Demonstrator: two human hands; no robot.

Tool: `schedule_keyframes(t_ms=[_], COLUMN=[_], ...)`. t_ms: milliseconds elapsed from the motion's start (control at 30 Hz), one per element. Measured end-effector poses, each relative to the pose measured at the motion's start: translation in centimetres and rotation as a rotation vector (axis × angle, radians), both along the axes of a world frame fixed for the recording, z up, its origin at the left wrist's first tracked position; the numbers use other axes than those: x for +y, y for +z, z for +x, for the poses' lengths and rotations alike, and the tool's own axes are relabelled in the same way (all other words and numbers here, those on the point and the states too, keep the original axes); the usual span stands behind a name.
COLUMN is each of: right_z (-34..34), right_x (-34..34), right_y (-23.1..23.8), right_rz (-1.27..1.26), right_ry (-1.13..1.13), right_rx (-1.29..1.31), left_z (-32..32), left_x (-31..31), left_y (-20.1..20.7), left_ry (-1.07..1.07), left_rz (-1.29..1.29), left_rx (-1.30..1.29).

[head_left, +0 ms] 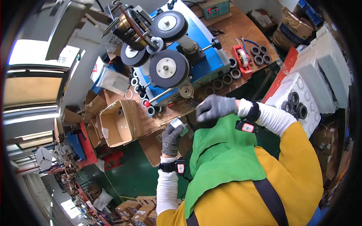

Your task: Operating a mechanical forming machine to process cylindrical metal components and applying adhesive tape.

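Note:
My left hand (pixel 171 141), in a grey glove, is closed round a short pale cylinder with a greenish side (pixel 178 124), held up just in front of the bench edge. To its right, my right hand (pixel 215 107), also gloved in grey, has its fingers curled in. What they grip, if anything, is hidden. It is nearest to the front edge of the bench, below the blue winding machine (pixel 204 67). Three black wheels, one being the front wheel (pixel 177 71), surround a grey ring (pixel 155 46) on that machine.
Dark rings (pixel 227 79) line the machine's right side, near a red tape dispenser (pixel 241 60). An open cardboard box (pixel 121 124) stands left of my left hand. At right, a white foam tray (pixel 305 96) carries several dark rings. A display box (pixel 215 10) sits at the back.

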State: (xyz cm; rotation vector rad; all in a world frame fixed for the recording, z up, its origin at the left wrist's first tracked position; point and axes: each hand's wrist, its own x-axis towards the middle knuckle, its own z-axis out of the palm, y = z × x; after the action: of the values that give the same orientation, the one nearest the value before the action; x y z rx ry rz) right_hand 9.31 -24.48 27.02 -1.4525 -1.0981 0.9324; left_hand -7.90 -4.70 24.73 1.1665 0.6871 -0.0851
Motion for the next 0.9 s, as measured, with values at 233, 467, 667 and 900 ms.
schedule_keyframes(t_ms=[233,467,667,900], right_z=[-3.6,-5.8,-3.9,-6.4], right_x=[5.0,6.7,4.5,5.9], right_y=[1.5,3.7,2.3,2.0], right_rz=[-0.161,-0.495,-0.155,0.123], right_ry=[0.014,-0.023,-0.116,-0.308], right_rx=[-0.376,-0.594,-0.453,-0.716], left_z=[-1.1,-2.9,-3.1,-2.3], left_x=[-0.4,1.3,2.5,2.4], left_y=[3.2,2.4,2.9,1.8], left_ry=[-0.096,-0.154,-0.213,-0.28], left_rz=[-0.015,0.116,-0.022,0.009], left_rx=[-0.118,-0.151,-0.23,-0.394])
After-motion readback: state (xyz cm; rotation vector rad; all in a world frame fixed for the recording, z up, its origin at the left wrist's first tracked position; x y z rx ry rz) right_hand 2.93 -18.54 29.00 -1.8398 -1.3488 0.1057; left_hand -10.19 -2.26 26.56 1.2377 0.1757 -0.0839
